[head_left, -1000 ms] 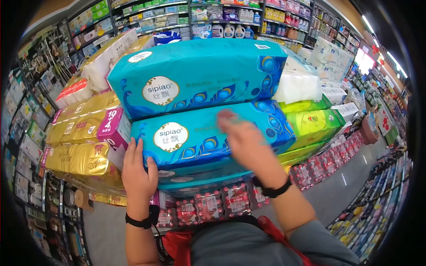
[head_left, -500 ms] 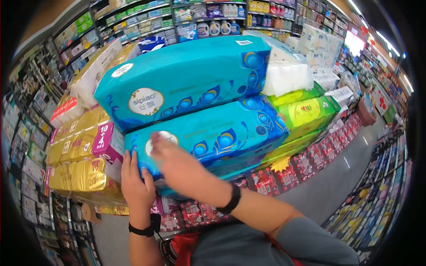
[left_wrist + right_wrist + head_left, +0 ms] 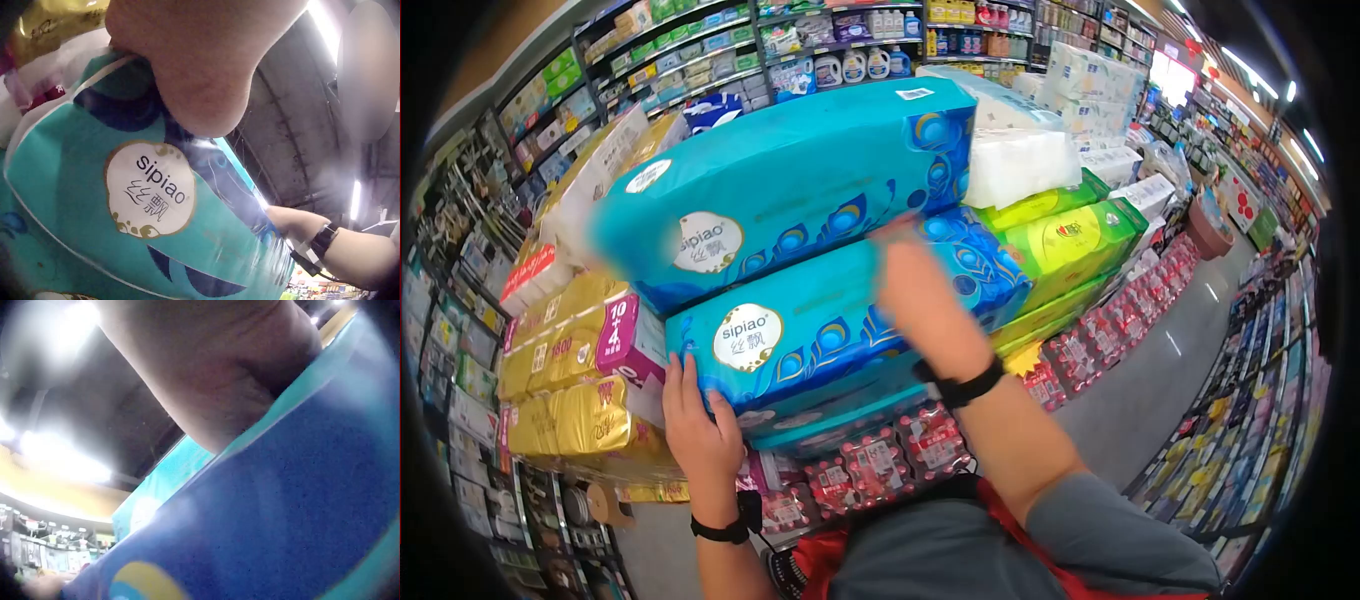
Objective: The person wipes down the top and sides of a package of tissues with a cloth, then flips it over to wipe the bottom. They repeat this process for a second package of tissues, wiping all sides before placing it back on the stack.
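Left hand (image 3: 695,425): fingers lying straight, pressing flat on the left end of the lower sipiao pack (image 3: 800,330).
Right hand (image 3: 920,300): motion-blurred, resting on that pack's front face near its top edge; can't tell if the fingers are curling.
Lower sipiao pack: sitting in the stack, directly under the upper sipiao pack (image 3: 790,180).
Neighbours: gold packs (image 3: 570,400) flanking the stack's left edge, green packs (image 3: 1070,240) its right.

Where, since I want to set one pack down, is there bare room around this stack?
Mainly the grey aisle floor, between the red bottle packs and the right-hand shelves. The stack is crowded: gold packs abut the turquoise packs on the left, green packs on the right, with no gaps between.
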The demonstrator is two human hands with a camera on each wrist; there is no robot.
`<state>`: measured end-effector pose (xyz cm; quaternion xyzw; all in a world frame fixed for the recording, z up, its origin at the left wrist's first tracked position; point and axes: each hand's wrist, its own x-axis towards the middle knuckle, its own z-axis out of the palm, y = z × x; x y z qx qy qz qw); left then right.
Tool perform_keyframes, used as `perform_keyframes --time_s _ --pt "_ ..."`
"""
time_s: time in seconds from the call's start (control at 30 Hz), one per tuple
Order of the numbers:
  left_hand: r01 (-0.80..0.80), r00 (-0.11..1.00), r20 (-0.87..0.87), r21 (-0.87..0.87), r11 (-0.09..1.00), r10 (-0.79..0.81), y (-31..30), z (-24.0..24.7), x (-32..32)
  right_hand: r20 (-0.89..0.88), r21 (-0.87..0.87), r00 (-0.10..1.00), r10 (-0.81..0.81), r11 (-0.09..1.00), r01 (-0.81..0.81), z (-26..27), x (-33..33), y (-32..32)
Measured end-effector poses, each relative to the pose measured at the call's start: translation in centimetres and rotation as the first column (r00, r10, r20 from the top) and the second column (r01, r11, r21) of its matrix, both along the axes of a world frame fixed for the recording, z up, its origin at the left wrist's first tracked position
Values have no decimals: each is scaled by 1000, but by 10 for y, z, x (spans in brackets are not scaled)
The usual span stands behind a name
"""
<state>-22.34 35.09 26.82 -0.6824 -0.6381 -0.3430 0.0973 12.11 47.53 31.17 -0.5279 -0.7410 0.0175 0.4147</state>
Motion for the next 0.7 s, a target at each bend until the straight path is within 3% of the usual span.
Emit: perform_keyframes --time_s 0.07,0.1,0.13,0.17,0.2,0.23,0.3,0.37,0.43,0.5,0.6,0.7 --pt "-12 1000 -26 -7 1000 12 -1 1 1 199 113 975 -94 991 72 -9 -63 -13" --pt "-16 999 -39 -13 1000 16 -2 0 1 131 -29 976 173 985 -170 -11 -81 -26" --pt "-30 998 -51 -11 999 30 -2 -2 -1 126 -96 955 267 962 -257 -1 -107 -30" --pt "-27 999 -48 -13 1000 27 -1 -3 -3 43 -23 946 320 947 -320 -7 -126 -39" --pt "-24 999 -44 -15 1000 24 0 -4 -4 71 299 948 312 900 -318 -33 -149 -38" --pt "-23 999 -38 -20 1000 22 1 -5 -5 100 94 891 442 887 -451 -10 -141 -56" --pt "-21 999 -25 -27 999 20 1 -3 -3 72 102 882 466 876 -471 -12 -120 -58" --pt "-24 1000 -9 -28 999 24 0 -1 -1 32 -283 953 300 918 -280 33 -56 -72" --pt "-16 1000 -10 -24 1000 16 -1 -2 -2 54 99 994 99 990 -104 -9 18 -38" --pt "-14 1000 -5 -12 1000 14 1 -2 -3 -2 188 1000 -30 982 29 -4 92 -12" --pt "-4 1000 -3 -14 1000 4 0 -3 -3 -331 -133 939 -91 990 49 12 120 -8" --pt "-5 1000 -4 -16 1000 5 3 -3 -3 -22 134 999 -50 990 53 -26 65 -2"
